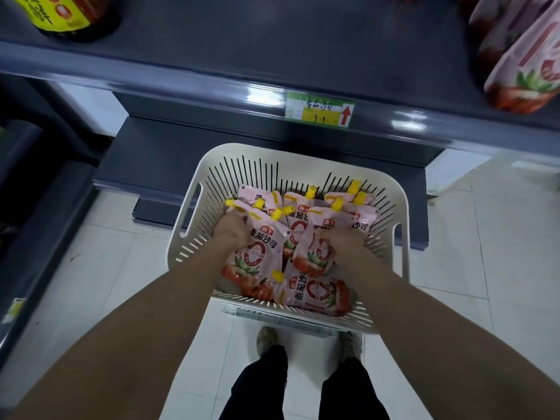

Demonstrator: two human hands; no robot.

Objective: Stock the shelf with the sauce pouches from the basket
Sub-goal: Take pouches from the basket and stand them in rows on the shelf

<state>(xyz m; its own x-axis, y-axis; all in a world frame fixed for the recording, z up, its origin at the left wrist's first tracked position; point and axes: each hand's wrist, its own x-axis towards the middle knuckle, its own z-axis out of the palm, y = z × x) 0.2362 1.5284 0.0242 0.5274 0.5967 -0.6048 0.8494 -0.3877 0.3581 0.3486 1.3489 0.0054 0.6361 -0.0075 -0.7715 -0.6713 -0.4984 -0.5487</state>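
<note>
White slotted basket (194, 189) sits below the dark shelf (242, 40) and is filled with pink sauce pouches (318, 295) with yellow caps. Left hand (231, 230) is inside the basket's left side, fingers curled round the upper edge of the left pouch (257, 253), gripping it. Right hand (345, 242) is right of the basket's centre, fingers curled round the side of the right pouch (315, 253). Both held pouches lie on the pile inside the basket. Shelved pouches (521, 56) stand above and right of the basket. Price tag (319, 109) is on the shelf edge above the basket.
</note>
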